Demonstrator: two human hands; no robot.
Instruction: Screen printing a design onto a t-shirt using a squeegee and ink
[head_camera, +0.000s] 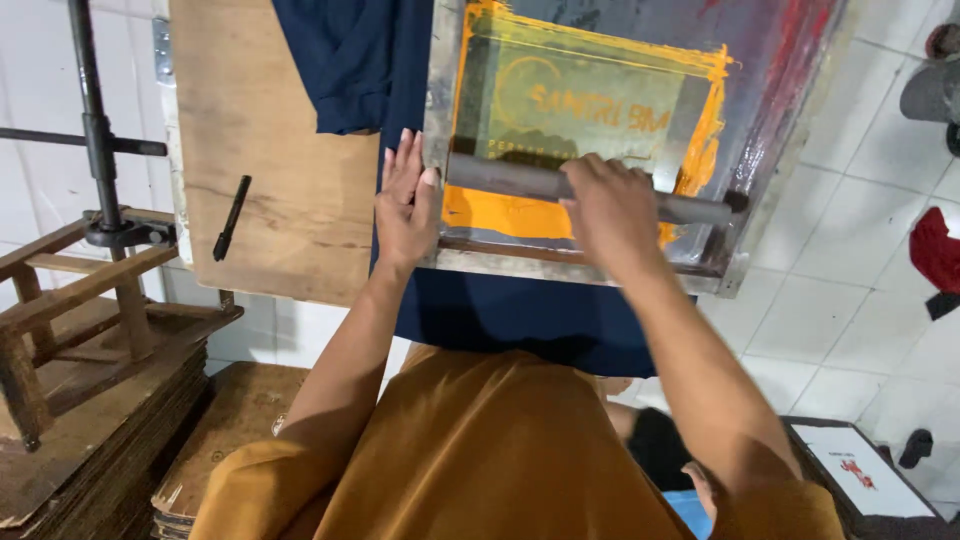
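Note:
A screen-printing frame (441, 90) with orange ink on its mesh lies over a dark blue garment (520, 315) on a wooden board (270, 150). My right hand (612, 215) grips a long grey squeegee (700, 209) that lies across the screen near its front edge, over a band of orange ink. My left hand (405, 205) rests flat with fingers spread on the garment, pressing against the frame's left edge.
A black marker (231, 217) lies on the board's left part. A wooden stand (90, 300) with a black metal post (92, 110) and a stack of boards (230, 430) are at the left. White floor tiles, a red cloth (935, 250) and a printed sheet (860, 472) are at the right.

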